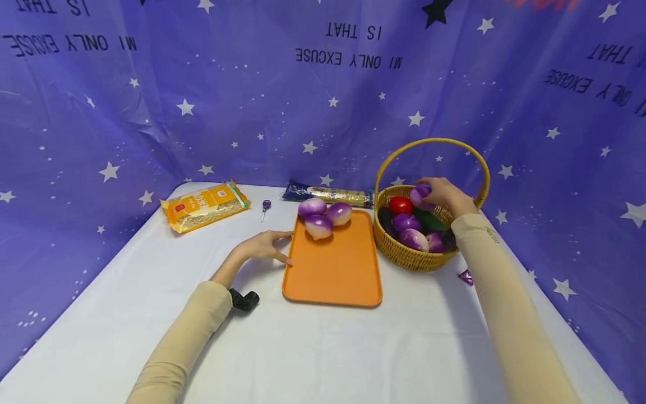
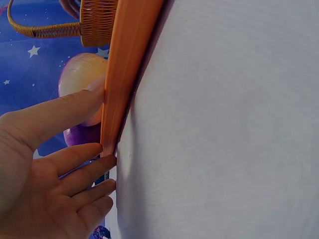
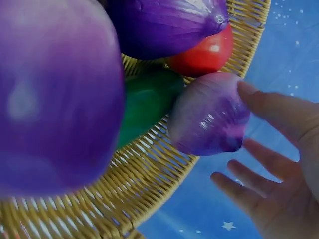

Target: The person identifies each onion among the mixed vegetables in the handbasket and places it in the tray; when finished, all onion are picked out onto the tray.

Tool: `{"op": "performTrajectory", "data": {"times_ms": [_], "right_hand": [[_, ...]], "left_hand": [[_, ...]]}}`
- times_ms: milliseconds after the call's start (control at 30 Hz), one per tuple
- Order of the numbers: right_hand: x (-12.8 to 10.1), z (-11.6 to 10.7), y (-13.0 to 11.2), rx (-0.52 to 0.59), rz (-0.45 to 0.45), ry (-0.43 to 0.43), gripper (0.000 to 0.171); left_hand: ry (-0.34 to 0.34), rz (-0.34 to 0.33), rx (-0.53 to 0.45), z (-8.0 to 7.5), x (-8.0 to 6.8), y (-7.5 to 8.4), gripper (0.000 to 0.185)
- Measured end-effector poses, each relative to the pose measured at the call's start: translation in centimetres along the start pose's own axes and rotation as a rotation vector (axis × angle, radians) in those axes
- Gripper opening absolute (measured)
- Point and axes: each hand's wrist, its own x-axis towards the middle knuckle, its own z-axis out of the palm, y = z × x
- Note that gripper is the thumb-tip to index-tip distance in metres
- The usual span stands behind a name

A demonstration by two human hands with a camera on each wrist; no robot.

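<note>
Hands at the tray and the basket

Head view: left hand lies flat on the white table, fingers straight, their tips against the left edge of the orange tray. Three purple-and-white onions sit bunched at the tray's far end. Right hand is over the wicker basket, which stands just right of the tray, and its fingers rest on a purple onion at the top of the pile. In the basket with it lie a red tomato, something green and more purple onions. At the back of the table lie a yellow noodle packet, a dark pasta packet and a small lollipop.

Left wrist view: fingers are stretched out and relaxed, the tips touching the tray's rim; they hold nothing. Onions show behind the rim.

Right wrist view: fingers are spread and nearly straight. One fingertip touches the purple onion, which lies by the basket's rim beside the tomato; the others stand clear of it, so nothing is gripped.
</note>
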Motion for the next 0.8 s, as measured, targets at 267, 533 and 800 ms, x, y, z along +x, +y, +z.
{"op": "performTrajectory", "data": {"times_ms": [267, 533, 800], "right_hand": [[0.3, 0.8, 1.5, -0.009, -0.038, 0.041, 0.058], [0.0, 0.7, 1.9, -0.008, -0.085, 0.109, 0.055], [-2.2, -0.3, 0.7, -0.068, -0.203, 0.189, 0.050]], "left_hand": [[-0.007, 0.008, -0.014, 0.0, 0.0, 0.4, 0.088], [-0.004, 0.013, -0.003, 0.0, 0.0, 0.4, 0.088], [0.003, 0.011, -0.019, 0.0, -0.1, 0.1, 0.088]]}}
